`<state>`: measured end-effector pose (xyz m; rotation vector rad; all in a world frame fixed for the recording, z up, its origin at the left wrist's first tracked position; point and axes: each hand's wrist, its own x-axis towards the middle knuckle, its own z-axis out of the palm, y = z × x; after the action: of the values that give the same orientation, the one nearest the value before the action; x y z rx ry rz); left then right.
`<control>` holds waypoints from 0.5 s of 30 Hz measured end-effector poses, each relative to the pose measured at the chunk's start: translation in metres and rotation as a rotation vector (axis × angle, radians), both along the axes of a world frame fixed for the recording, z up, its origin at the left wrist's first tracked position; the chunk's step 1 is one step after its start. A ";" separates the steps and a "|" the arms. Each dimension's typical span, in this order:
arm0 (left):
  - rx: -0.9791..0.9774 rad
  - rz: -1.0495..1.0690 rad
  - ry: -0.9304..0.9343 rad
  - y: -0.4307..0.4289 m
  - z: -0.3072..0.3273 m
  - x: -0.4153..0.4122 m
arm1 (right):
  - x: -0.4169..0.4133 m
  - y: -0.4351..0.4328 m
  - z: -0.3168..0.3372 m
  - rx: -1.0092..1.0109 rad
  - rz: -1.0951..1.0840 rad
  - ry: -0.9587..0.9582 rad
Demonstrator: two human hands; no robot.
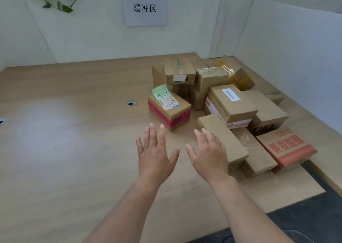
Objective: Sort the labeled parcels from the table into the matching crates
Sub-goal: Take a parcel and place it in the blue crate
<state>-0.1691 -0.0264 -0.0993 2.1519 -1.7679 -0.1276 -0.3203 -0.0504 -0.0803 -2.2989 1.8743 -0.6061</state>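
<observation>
While nothing is in my grasp yet, both hands hang over the table (74,131) with palms down and fingers spread wide, each one holding nothing. My left hand (155,155) floats over bare wood, and my right hand (209,155) is just beside it, thumbs turned toward each other with a gap between them. I judge they are set apart like this to come down either side of one parcel.

The likeliest one is the box with the green note (169,111), which sits just beyond my fingertips, slightly past the left hand and between the lines of both. It stands a little apart from the heap, its pink-taped corner turned toward me, so there is room for a hand on each side. The green note (160,93) is stuck on its top face by the printed label, and it has handwriting I cannot read from here.

The rest of the parcels lie beyond and to the outside of my right hand, leaning and stacked on one another. The tips of my right fingers overlap the near corner of a plain brown box (227,141); whether they touch it I cannot tell. Further out on that side lies a red-printed parcel (288,148), and beyond it a box with a white label (231,102) rests on top of others.

No crate is in sight, so sorting has hardly begun, as I judge it. A paper sign (145,7) hangs on the wall far ahead.
</observation>
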 end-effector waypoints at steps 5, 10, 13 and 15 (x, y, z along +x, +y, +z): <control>0.024 0.015 0.074 -0.043 -0.008 0.013 | 0.012 -0.051 -0.006 0.038 0.026 -0.003; 0.079 0.046 0.175 -0.083 -0.018 0.034 | 0.028 -0.103 -0.018 0.139 0.020 -0.067; 0.104 0.067 0.309 -0.110 -0.022 0.044 | 0.039 -0.138 -0.022 0.203 -0.010 -0.136; 0.113 0.071 0.426 -0.127 -0.026 0.048 | 0.047 -0.161 -0.022 0.234 -0.046 -0.186</control>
<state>-0.1211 -0.1536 -0.1250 2.0650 -1.4668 -0.6311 -0.2733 -0.2114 -0.1025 -1.9876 1.8092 -0.5515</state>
